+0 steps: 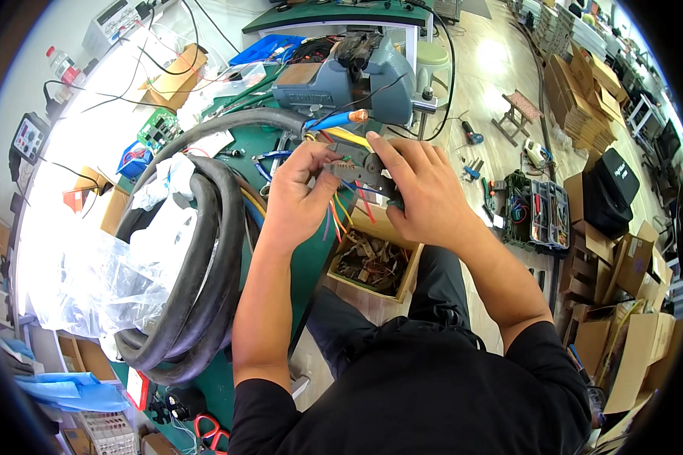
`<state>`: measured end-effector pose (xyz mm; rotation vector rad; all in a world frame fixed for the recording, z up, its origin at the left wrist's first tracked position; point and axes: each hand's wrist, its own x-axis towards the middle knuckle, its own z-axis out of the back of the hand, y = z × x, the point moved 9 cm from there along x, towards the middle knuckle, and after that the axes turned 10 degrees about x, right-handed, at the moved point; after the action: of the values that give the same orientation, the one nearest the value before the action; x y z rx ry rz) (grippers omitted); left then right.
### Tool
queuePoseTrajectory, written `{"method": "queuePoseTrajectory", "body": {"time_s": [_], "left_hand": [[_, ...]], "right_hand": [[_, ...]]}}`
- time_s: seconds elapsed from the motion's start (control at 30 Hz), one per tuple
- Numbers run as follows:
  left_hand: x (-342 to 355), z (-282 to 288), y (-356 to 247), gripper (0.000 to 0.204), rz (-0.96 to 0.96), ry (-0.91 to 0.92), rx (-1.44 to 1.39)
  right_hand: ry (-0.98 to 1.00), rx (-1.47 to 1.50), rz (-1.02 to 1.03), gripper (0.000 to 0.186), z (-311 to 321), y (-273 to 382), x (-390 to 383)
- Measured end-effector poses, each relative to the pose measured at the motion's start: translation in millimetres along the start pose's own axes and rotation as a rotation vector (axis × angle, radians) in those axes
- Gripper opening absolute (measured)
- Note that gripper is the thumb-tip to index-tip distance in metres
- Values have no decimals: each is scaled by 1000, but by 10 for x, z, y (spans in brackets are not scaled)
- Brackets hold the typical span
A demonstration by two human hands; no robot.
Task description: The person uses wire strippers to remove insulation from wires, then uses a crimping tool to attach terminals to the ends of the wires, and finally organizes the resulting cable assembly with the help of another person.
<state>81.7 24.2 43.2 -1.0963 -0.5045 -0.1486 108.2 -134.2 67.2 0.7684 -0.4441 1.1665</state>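
Note:
My right hand point(429, 186) is closed around a grey wire stripper point(366, 168) with a flat notched jaw. Just left of the jaw, my left hand point(305, 189) pinches a thin wire; its colour is mostly hidden by the fingers. Below the tool dangle several thin coloured wires point(340, 214), orange, red and blue among them. Behind the hands, a thick blue core point(330, 120) with a bare copper end sticks out of a heavy black cable point(228, 125). A yellow core point(347, 136) lies beside it.
A blue-grey bench vise point(341, 83) stands beyond my hands. Coils of the black cable and clear plastic wrap point(99, 280) cover the green bench's left side. Below sits a box of scraps point(372, 265); a tool case point(537, 212) and cartons point(584, 98) stand right.

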Motion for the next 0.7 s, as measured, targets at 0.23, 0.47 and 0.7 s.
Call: {"method": "queuePoseTrajectory", "body": {"time_s": [0.23, 0.47, 0.7], "left_hand": [[-5, 3, -24, 14, -22, -5, -9], [5, -7, -18, 10, -7, -1, -64], [6, 10, -14, 10, -14, -55, -52]], "right_hand": [[12, 19, -15, 86, -28, -17, -8], [11, 30, 3, 84, -34, -32, -2], [17, 29, -2, 83, -31, -24, 9]]}}
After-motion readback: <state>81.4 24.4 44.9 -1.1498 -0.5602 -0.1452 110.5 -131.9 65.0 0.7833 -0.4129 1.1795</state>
